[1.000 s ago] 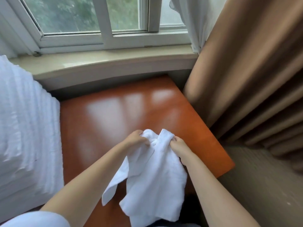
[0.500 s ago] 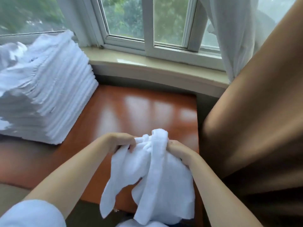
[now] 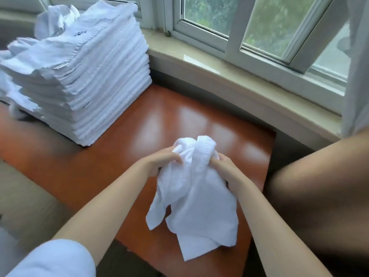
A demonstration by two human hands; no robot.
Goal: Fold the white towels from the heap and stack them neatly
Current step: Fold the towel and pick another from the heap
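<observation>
Head view, looking down over a glossy reddish-brown table (image 3: 111,156), and both hands are on one white towel (image 3: 196,198). No boxes or baskets in play; the only thing bearing a load is the table, and it carries a tall stack of folded towels (image 3: 95,80) up and to the left of the fingers, well apart from them.

Left hand (image 3: 159,162): fingers curled in, pinching a bunched fold at the towel's top left. Right hand (image 3: 227,170): fingers curled too, gripping the thick rolled band of cloth that runs down the middle. The two hands sit close together, with only that crumpled ridge between them.

The towel itself is unfolded and rumpled, a soft terry weave, its top puffed up just above the knuckles. Below the fingers it hangs loose in two flaps, a narrow tail on the left and a wider sheet on the right, ending in a pointed corner near the table's front edge.

On top of the stack there's a small dark blue mark (image 3: 79,33) stitched by the hem, too blurred to read. A crumpled loose towel (image 3: 54,19) sits on the stack's far corner.

Beyond the fingers, a windowsill (image 3: 229,70); to their right, a tan curtain (image 3: 319,186).
</observation>
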